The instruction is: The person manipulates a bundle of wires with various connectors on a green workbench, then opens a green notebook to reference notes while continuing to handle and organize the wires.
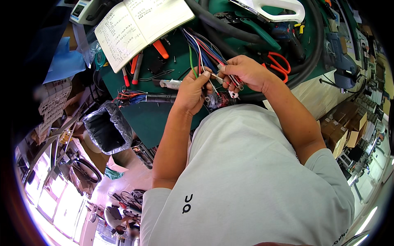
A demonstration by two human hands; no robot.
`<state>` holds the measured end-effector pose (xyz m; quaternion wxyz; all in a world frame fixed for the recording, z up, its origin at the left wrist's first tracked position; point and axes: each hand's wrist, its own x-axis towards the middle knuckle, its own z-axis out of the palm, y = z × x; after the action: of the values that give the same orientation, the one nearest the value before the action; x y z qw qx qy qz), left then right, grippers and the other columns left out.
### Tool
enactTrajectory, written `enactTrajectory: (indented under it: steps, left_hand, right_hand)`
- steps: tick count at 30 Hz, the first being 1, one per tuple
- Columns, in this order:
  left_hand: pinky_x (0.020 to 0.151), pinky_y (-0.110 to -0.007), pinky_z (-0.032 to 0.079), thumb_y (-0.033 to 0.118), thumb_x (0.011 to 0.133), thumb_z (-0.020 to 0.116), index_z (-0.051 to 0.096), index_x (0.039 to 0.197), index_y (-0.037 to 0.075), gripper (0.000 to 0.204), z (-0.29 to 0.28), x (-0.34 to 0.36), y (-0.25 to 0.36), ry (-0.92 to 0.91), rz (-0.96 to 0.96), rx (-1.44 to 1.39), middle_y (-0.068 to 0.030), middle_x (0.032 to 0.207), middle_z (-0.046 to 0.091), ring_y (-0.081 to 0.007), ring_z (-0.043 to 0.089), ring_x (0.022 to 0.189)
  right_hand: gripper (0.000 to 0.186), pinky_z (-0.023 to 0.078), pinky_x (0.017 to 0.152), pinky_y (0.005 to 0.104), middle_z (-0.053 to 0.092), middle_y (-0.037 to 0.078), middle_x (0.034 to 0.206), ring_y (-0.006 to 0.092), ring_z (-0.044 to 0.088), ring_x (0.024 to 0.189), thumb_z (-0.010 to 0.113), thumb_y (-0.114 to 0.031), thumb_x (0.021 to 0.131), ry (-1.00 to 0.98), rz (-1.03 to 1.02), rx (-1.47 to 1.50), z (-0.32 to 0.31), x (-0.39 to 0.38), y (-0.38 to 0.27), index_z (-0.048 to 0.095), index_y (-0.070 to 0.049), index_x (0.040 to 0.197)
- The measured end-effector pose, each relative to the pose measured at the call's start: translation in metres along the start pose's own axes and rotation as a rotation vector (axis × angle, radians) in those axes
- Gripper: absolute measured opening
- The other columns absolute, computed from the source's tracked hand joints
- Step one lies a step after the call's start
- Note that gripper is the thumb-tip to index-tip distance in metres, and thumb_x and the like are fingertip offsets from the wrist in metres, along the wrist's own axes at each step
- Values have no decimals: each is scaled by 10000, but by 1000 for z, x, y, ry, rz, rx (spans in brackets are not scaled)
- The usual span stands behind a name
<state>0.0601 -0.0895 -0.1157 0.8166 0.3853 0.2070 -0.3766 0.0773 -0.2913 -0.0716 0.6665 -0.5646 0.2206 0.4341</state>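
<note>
At the near edge of the green work mat [143, 123], my two hands are close together over a fan of thin coloured wires [210, 55] coming out of a thick black cable. My left hand [191, 93] is closed, with thumb and forefinger pinching a white wire [200, 51]. A green wire [191, 57] runs down beside those fingers. In my right hand [248, 74], closed too, is a cluster of wire ends; small metal terminals show below its fingers. Thumb and forefinger of that hand meet the white wire near the left fingertips. Exactly which wires the palms cover is hidden.
An open notebook [143, 30] lies at the back left above orange-handled tools [160, 49]. Red-handled scissors [280, 67], a green-handled plier-like tool [260, 33] and a heavy black cable [315, 53] lie to the right. A plastic-lined bin [107, 128] stands left of the table.
</note>
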Motion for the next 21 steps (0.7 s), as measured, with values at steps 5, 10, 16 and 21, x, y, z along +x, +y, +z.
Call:
enactTrajectory:
  steps: [5,10,16,21]
  left_hand:
    - [586,-227,448,145,977,560,567,1062,93,99,0,0,-4,3,12,-32,-7,866,591,-72,551,648]
    - [588,-229,449,156,976,570,563,1065,97,107,2,0,-4,-11,15,-62,-10,876,588,-75,550,652]
    - [599,-249,456,170,965,591,558,1061,93,127,6,-1,-1,2,-4,-54,-2,858,581,-83,551,652]
    - [595,-242,463,210,931,649,582,1016,60,185,8,-2,5,18,-9,31,-6,843,588,-83,553,653]
  right_hand:
    - [234,471,465,250,616,52,703,122,583,533,639,-235,908,-39,-16,6,-2,0,1,637,-1,903]
    - [215,415,486,238,590,21,697,95,528,543,665,-243,891,-65,-13,-50,-3,-1,-2,646,-29,888]
    - [231,398,494,241,592,16,693,90,525,560,689,-273,875,-94,-33,-195,-4,-1,-3,640,-47,871]
    - [236,400,493,237,601,18,698,88,524,559,692,-279,873,-87,-40,-218,-3,-2,-3,633,-51,860]
